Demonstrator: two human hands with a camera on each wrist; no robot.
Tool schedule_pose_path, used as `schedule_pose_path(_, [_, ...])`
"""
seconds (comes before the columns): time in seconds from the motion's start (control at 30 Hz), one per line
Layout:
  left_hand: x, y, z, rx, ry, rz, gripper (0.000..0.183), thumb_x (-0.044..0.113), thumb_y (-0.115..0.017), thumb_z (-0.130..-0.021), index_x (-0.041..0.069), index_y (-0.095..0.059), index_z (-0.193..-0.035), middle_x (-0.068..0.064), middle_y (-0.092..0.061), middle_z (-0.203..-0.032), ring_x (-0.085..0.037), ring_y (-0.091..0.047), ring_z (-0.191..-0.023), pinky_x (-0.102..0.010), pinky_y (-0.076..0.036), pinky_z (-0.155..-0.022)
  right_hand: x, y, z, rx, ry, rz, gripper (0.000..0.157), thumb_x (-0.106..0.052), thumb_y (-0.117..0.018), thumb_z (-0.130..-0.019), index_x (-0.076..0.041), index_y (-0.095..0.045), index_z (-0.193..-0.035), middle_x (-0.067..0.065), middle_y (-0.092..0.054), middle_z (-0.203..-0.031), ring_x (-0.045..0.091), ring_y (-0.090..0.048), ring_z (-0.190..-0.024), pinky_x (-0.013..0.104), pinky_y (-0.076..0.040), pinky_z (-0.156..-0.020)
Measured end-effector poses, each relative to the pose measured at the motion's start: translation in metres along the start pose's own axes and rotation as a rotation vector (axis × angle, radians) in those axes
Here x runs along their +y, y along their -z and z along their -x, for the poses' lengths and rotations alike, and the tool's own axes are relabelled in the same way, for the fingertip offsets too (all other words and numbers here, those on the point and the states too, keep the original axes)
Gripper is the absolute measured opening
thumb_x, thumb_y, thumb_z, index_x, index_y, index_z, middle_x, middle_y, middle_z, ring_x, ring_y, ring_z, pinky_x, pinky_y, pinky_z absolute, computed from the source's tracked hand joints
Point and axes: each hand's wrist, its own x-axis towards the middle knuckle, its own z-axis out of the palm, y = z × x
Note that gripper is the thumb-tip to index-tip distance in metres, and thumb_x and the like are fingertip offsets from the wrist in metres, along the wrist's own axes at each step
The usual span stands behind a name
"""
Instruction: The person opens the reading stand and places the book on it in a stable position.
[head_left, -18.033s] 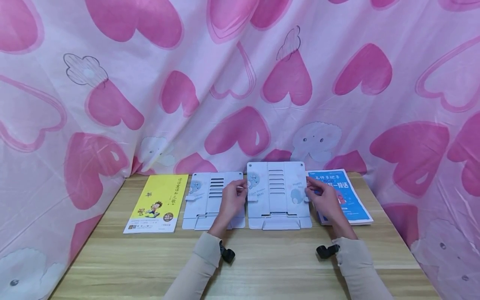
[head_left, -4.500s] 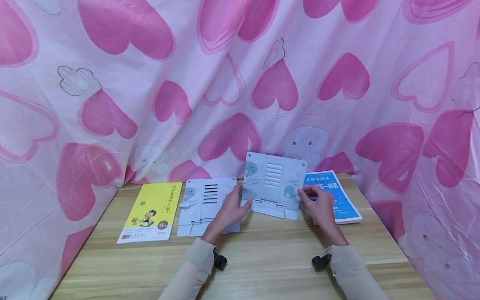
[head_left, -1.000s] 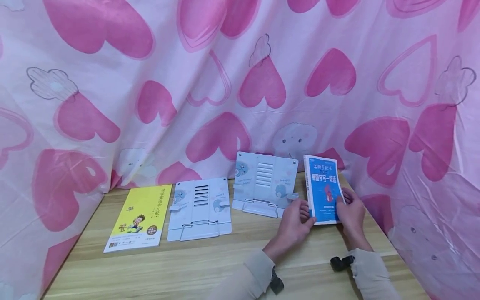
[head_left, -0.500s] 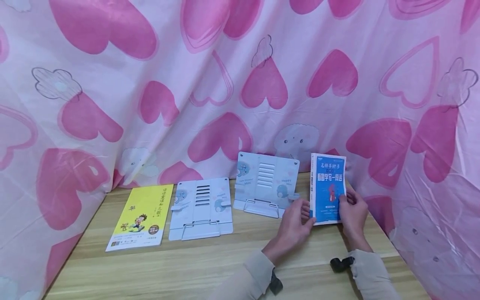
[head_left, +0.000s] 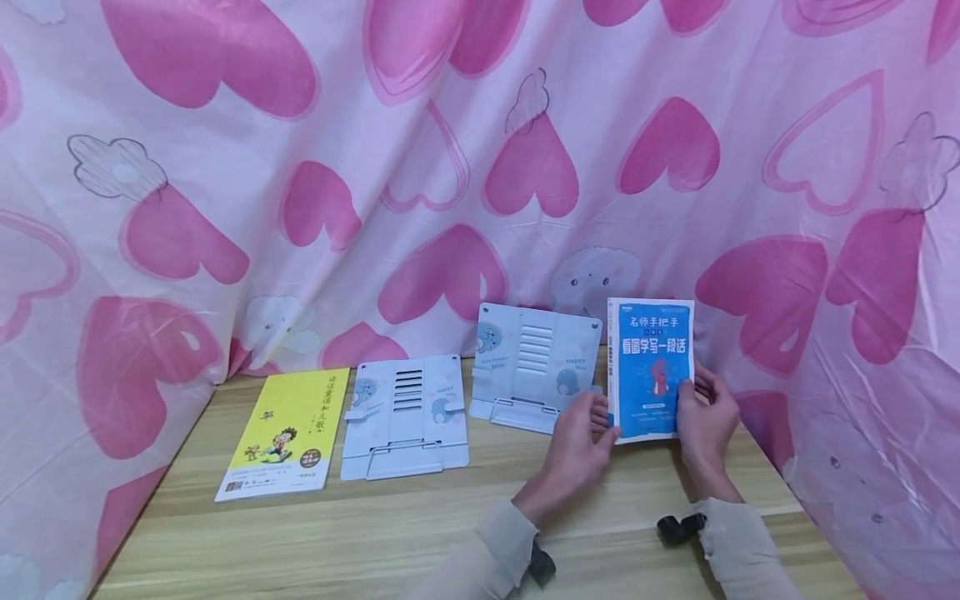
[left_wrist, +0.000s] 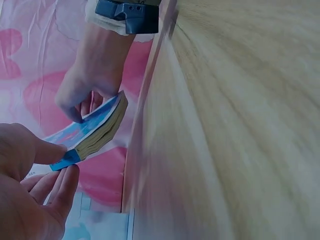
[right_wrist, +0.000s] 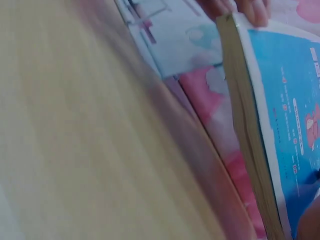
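Note:
A blue book with a white border is held up at the right, tilted, with its cover facing the head camera. My left hand pinches its lower left corner, thumb on the cover and fingers behind, as the left wrist view shows. At its right edge my right hand grips it, with the thumb on the front. In the right wrist view the thick page block of the book shows. Just left of the book, a white-blue book stand leans back, its lower right corner hidden by my left hand.
A second book stand is on the wooden table, left of the first. Beside it, farther left, lies a yellow book. A pink heart-patterned curtain hangs behind the table and along its sides.
Earlier, both hands were at the right stand, which has since been turned and moved back. Now they hold the blue book, which has risen slightly in the last half second.

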Motion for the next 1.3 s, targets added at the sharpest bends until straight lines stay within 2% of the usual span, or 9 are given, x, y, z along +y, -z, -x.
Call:
schedule_pose_path(0.17, [-0.002,0.010,-0.001,0.021,0.002,0.005,0.036,0.013,-0.079,-0.100,0.023,-0.062,-0.130,0.010,-0.066,-0.118,0.003,-0.064,-0.101,-0.011,-0.057,-0.092,-0.011,-0.002,0.005,0.015,0.011,-0.041,0.039,-0.029,-0.059,-0.110,-0.024,-0.066,-0.148,0.007,-0.067,-0.141,0.010,-0.060,-0.115,0.018,-0.058,-0.100])
schedule_pose_path(0.27, [-0.004,0.018,-0.002,0.033,-0.005,0.004,0.035,0.014,-0.077,-0.101,0.023,-0.062,-0.132,0.008,-0.067,-0.120,0.002,-0.064,-0.104,-0.011,-0.057,-0.093,-0.018,-0.004,0.010,0.015,0.033,-0.091,0.038,-0.027,-0.061,-0.109,-0.020,-0.067,-0.146,0.006,-0.066,-0.136,0.010,-0.061,-0.113,0.016,-0.058,-0.099])
schedule_pose_path(0.37, [-0.007,0.028,-0.003,0.048,-0.016,-0.008,0.036,0.014,-0.076,-0.102,0.022,-0.062,-0.134,0.007,-0.067,-0.122,0.001,-0.065,-0.106,-0.012,-0.057,-0.093,-0.026,-0.007,0.017,-0.009,0.043,-0.117,0.038,-0.027,-0.062,-0.109,-0.020,-0.066,-0.147,0.005,-0.066,-0.137,0.012,-0.062,-0.115,0.016,-0.059,-0.099])
schedule_pose_path(0.5, [-0.016,0.043,-0.004,0.059,-0.048,-0.010,0.039,0.012,-0.076,-0.102,0.019,-0.061,-0.137,0.004,-0.067,-0.125,0.000,-0.067,-0.108,-0.013,-0.058,-0.094,-0.038,-0.010,0.027,-0.057,0.058,-0.102,0.040,-0.029,-0.061,-0.110,-0.024,-0.064,-0.150,0.005,-0.063,-0.143,0.014,-0.061,-0.122,0.022,-0.058,-0.106])
schedule_pose_path(0.6, [-0.024,0.055,-0.003,0.054,-0.065,-0.009,0.043,0.012,-0.075,-0.102,0.019,-0.059,-0.142,0.003,-0.067,-0.126,-0.001,-0.067,-0.109,-0.014,-0.058,-0.096,-0.046,-0.014,0.036,-0.076,0.099,-0.089,0.039,-0.027,-0.062,-0.110,-0.022,-0.065,-0.149,0.007,-0.064,-0.143,0.015,-0.062,-0.123,0.024,-0.057,-0.108])
schedule_pose_path(0.73, [-0.033,0.072,-0.002,0.054,-0.076,-0.025,0.046,0.012,-0.074,-0.103,0.019,-0.057,-0.146,0.002,-0.066,-0.127,-0.004,-0.069,-0.111,-0.018,-0.060,-0.098,-0.053,-0.020,0.047,-0.120,0.154,-0.094,0.038,-0.023,-0.062,-0.110,-0.017,-0.066,-0.147,0.008,-0.065,-0.141,0.014,-0.063,-0.121,0.019,-0.057,-0.106])
schedule_pose_path(0.97, [-0.045,0.103,-0.002,0.058,-0.081,-0.052,0.051,0.010,-0.073,-0.104,0.021,-0.053,-0.150,0.001,-0.064,-0.131,-0.011,-0.068,-0.113,-0.025,-0.062,-0.100,-0.057,-0.033,0.064,-0.214,0.203,-0.095,0.039,-0.022,-0.062,-0.110,-0.015,-0.062,-0.148,0.006,-0.064,-0.141,0.015,-0.061,-0.124,0.018,-0.058,-0.103])
schedule_pose_path(1.3, [-0.060,0.137,-0.014,0.081,-0.156,-0.150,0.054,0.008,-0.070,-0.105,0.019,-0.049,-0.154,-0.002,-0.061,-0.137,-0.017,-0.067,-0.118,-0.031,-0.062,-0.103,-0.058,-0.058,0.075,-0.251,0.250,-0.110,0.038,-0.019,-0.063,-0.110,-0.013,-0.060,-0.148,0.006,-0.065,-0.140,0.018,-0.063,-0.126,0.020,-0.058,-0.103])
